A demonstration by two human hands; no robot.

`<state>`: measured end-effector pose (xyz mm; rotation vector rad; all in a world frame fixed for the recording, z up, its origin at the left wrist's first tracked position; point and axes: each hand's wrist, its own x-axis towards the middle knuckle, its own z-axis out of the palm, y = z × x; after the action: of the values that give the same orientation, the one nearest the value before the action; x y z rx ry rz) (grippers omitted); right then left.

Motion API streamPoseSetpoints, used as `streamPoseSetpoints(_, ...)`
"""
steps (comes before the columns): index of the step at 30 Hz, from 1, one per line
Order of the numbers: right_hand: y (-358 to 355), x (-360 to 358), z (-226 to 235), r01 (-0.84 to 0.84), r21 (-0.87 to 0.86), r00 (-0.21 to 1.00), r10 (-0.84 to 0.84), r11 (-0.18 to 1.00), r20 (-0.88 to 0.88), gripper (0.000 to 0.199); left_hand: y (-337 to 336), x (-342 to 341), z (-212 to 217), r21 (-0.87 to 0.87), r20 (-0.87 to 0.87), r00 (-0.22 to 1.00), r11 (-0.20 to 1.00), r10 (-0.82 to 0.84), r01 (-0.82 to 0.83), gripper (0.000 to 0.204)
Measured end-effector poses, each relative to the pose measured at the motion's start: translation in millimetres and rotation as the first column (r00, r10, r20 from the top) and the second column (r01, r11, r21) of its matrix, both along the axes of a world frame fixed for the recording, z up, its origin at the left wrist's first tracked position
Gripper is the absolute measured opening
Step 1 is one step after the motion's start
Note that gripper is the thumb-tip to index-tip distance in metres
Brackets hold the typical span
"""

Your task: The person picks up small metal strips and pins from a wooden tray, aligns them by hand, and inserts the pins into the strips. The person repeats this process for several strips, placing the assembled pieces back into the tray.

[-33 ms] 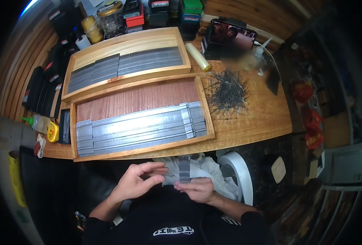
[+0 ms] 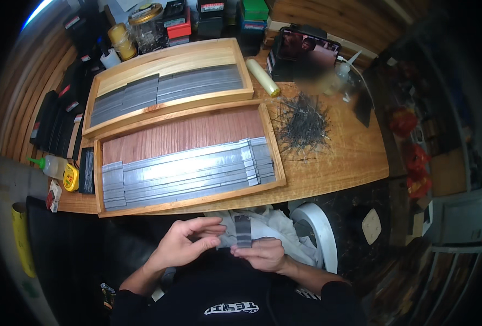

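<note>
Above my lap, my right hand (image 2: 267, 254) pinches the lower end of a dark grey banded piece (image 2: 243, 232), which looks like several flat thin strips stacked together; it stands up from my fingertips. My left hand (image 2: 187, 243) hovers just left of it with nothing in it, thumb and fingers apart. Beyond both hands, a wooden tray (image 2: 192, 209) at the table's front edge holds rows of shiny grey metal strips (image 2: 186, 168). Behind it, a second wooden tray (image 2: 170, 103) carries darker grey strips (image 2: 197, 82). A light cloth (image 2: 276, 227) lies under and past my right hand.
On the table's right lies a tangled heap of thin dark wires or offcuts (image 2: 303, 120). A pale yellow roll (image 2: 263, 77) and a propped-up phone (image 2: 309, 49) are behind it. A yellow tape measure (image 2: 71, 177) sits at left. Below the table's right is a curved grey chair part (image 2: 319, 233).
The grey banded piece has shifted slightly left and down, nearer my left hand. My left hand is almost where it was.
</note>
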<state>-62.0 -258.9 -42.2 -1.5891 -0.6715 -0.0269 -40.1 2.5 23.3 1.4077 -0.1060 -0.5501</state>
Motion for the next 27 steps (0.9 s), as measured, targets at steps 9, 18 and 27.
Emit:
streamPoseSetpoints(9,42,108,68,-0.251,-0.064,0.908,0.258,0.966,0.33,0.033,2,56,51,-0.24,0.172,0.975,0.966,0.143,-0.1,0.017)
streamPoseSetpoints(18,54,197,127,-0.229,-0.416,0.907,0.348,0.88,0.236,0.016,26,136,78,0.029,0.484,0.85,0.967,0.207,-0.252,0.016)
streamPoseSetpoints(27,85,280,133,-0.049,-0.179,0.998,0.044,0.983,-0.034,0.035,30,191,6,0.173,0.451,0.886,0.963,0.108,-0.205,0.019)
